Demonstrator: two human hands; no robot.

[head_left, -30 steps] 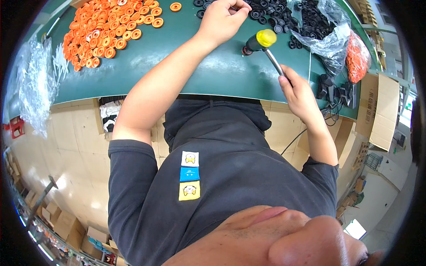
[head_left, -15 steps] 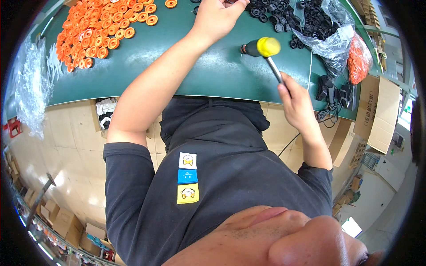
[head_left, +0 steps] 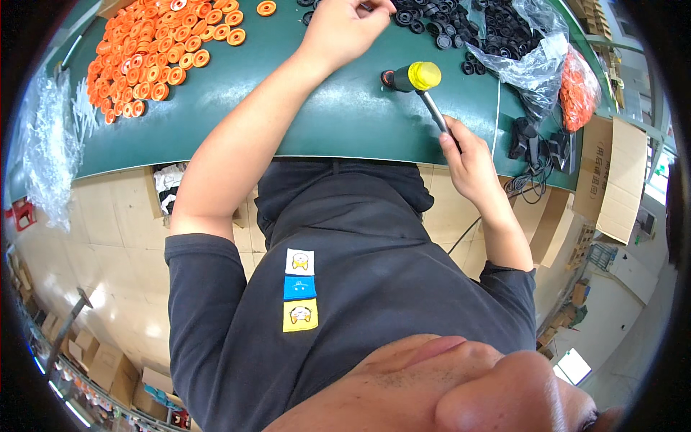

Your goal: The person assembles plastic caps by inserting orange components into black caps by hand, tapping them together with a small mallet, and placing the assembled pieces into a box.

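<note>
Right hand point(head_left: 468, 158): fingers wrapped closed around the handle of a mallet point(head_left: 416, 78), whose head lies beyond and to the left of them; contact with the table point(head_left: 345, 126) cannot be told.

Left hand point(head_left: 342, 30): fingers curled in toward the thumb, a dark sliver between; cannot tell what it is or whether it is gripped.

Step, as judged: mallet at the ready, left fingers at the parts. Any blow from here would call for left fingers well clear of the head.

Materials: mallet has a rounded yellow face, black body, smooth metal-looking shaft. Right of the left fingers, heaped black round pieces point(head_left: 445, 30), apparently moulded plastic. Well left of them, orange ringed discs point(head_left: 173, 54), glossy. Beyond the right fingers, a crinkled clear bag point(head_left: 529, 81). Tabletop green, smooth, slightly reflective.
</note>
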